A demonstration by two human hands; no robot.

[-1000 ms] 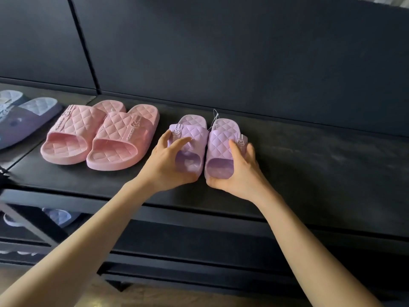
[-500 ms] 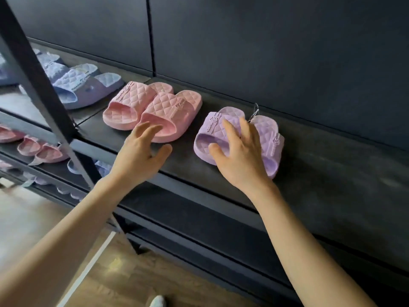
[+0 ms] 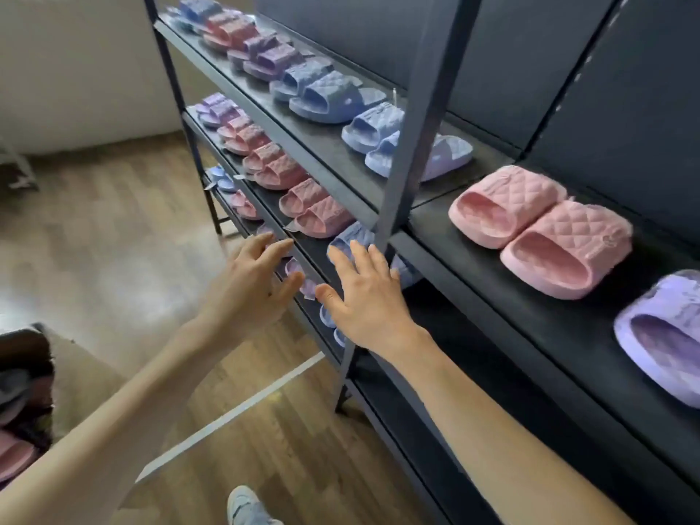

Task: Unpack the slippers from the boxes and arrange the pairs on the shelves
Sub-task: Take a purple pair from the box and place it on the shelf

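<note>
The lilac slippers (image 3: 663, 335) lie on the black shelf (image 3: 538, 320) at the far right edge of view, partly cut off, beside a pink pair (image 3: 541, 229). My left hand (image 3: 252, 286) and my right hand (image 3: 365, 297) hover in front of the shelving with spread, straight fingers. Neither hand holds or touches anything. Several more pairs in blue, pink and purple line the upper shelf (image 3: 314, 145) and the lower shelves to the left.
A dark metal upright (image 3: 413, 119) of the rack stands just behind my right hand. At the bottom left sits a cardboard box (image 3: 34, 392) with slippers inside. Wooden floor (image 3: 113, 236) spreads to the left, and my shoe (image 3: 246, 505) shows at the bottom.
Both hands have come off the lilac slippers and drawn back from the shelf. My view has swung left, so the lilac pair now sits at the right edge.
</note>
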